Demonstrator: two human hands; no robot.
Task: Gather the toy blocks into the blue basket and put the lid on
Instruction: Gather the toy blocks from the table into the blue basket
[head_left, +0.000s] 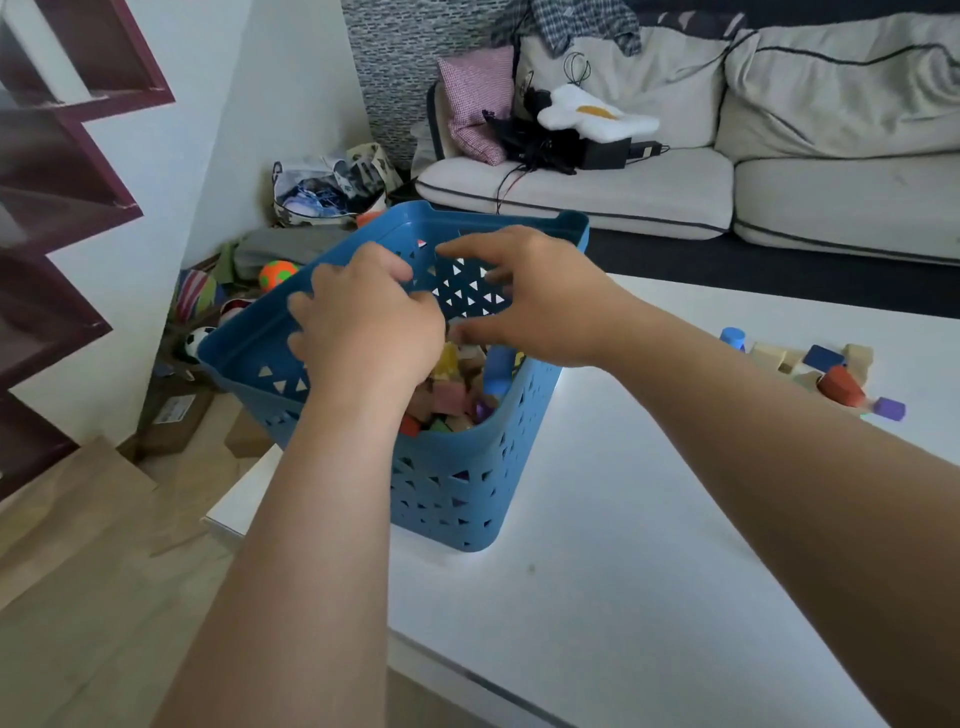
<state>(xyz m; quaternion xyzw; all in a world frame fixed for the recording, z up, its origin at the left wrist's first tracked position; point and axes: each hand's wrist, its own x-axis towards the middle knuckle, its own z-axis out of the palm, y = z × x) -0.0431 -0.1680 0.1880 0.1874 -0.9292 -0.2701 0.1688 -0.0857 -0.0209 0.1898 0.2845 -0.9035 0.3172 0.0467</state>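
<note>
A blue basket (457, 493) with triangular holes stands on the white table (623, 545) near its left edge. Several coloured toy blocks (452, 400) lie inside it. Both hands are over the basket's opening. My left hand (363, 322) is curled with its fingers closed, and whether it holds a block is hidden. My right hand (530, 296) hovers over the blocks with fingers spread and nothing visibly in it. More loose blocks (826, 374) lie on the table at the right. No lid is in view.
A light sofa (727, 197) with cushions, a pillow and black gear stands beyond the table. Balls, bags and cardboard boxes (176, 415) clutter the floor at the left. A dark red shelf (52, 208) lines the left wall.
</note>
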